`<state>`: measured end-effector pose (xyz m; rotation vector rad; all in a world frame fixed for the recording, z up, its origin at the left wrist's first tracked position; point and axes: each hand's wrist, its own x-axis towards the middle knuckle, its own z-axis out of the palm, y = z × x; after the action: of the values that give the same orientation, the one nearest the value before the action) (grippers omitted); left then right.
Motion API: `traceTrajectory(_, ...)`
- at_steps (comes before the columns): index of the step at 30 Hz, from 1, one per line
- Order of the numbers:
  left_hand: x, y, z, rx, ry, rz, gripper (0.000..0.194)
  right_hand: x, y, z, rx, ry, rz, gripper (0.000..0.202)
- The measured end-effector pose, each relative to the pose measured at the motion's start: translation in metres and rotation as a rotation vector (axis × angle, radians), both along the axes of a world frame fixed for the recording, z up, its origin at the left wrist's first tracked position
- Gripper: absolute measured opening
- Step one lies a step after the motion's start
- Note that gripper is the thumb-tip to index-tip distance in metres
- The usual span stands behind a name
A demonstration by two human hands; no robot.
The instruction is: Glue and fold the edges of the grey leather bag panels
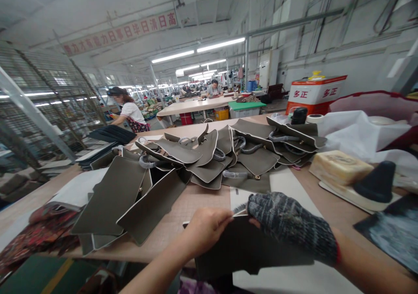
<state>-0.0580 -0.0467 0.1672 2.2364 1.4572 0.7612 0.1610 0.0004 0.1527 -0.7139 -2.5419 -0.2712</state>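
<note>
Low in the head view, a dark grey-brown bag panel (241, 250) with a notched lower edge is held upright at the table's near side. My left hand (205, 228), bare, pinches its top edge between thumb and fingers. Over the same edge, a little to the right, closes my right hand (287, 220) in a grey knit glove with a red cuff. Between the hands, part of a plastic-wrapped handle (240, 208) shows; the gloved fingers cover the rest. Just beyond lies a heap of similar bag panels (176, 150) with pale edges, wrapped handles and small metal fittings.
Right on the table (178, 215) are a yellowish block (341, 167), a black cone-shaped object (377, 183) and white sheeting (355, 133). Patterned cloth (42, 228) lies left. A red-and-white box (315, 95) stands behind. Co-workers work farther off, one at left (130, 111).
</note>
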Motion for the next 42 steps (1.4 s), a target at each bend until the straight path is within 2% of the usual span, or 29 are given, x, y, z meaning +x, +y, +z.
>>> traceTrajectory(3, -0.006, 0.002, 0.004, 0.008, 0.172, -0.104, 0.026, 0.015, 0.004, -0.004, -0.141, 0.089, 0.035, 0.028)
traceTrajectory(6, -0.014, 0.003, 0.009, -0.033, 0.202, -0.074, 0.026, 0.031, 0.008, -0.008, -0.272, 0.126, -0.007, 0.046)
traceTrajectory(11, -0.018, 0.003, 0.01, -0.074, 0.137, -0.066, 0.025, 0.039, 0.011, -0.016, -0.288, 0.235, -0.083, 0.023)
traceTrajectory(20, -0.006, 0.001, 0.011, -0.172, 0.111, -0.082, 0.026, 0.03, 0.009, 0.001, -0.58, 0.247, 0.004, 0.02)
traceTrajectory(25, 0.008, 0.003, 0.011, -0.187, 0.108, -0.133, 0.026, 0.029, 0.009, 0.006, -0.571, 0.258, 0.078, 0.019)
traceTrajectory(29, 0.015, 0.002, 0.011, -0.176, 0.082, -0.119, 0.024, 0.029, 0.01, 0.009, -0.591, 0.264, 0.104, 0.019)
traceTrajectory(31, 0.016, 0.001, 0.011, -0.153, 0.099, -0.114, 0.023, 0.027, 0.01, 0.01, -0.55, 0.226, 0.067, 0.021)
traceTrajectory(35, 0.018, 0.0, 0.009, -0.127, 0.158, -0.102, 0.025, 0.017, 0.001, 0.004, -0.098, 0.065, -0.063, 0.022)
traceTrajectory(37, 0.019, 0.002, 0.008, -0.12, 0.185, -0.108, 0.025, 0.007, -0.007, -0.006, 0.048, 0.058, -0.068, 0.019)
traceTrajectory(42, 0.02, 0.003, 0.004, -0.089, 0.292, -0.136, 0.025, -0.01, -0.012, -0.038, 0.048, 0.194, -0.069, 0.024)
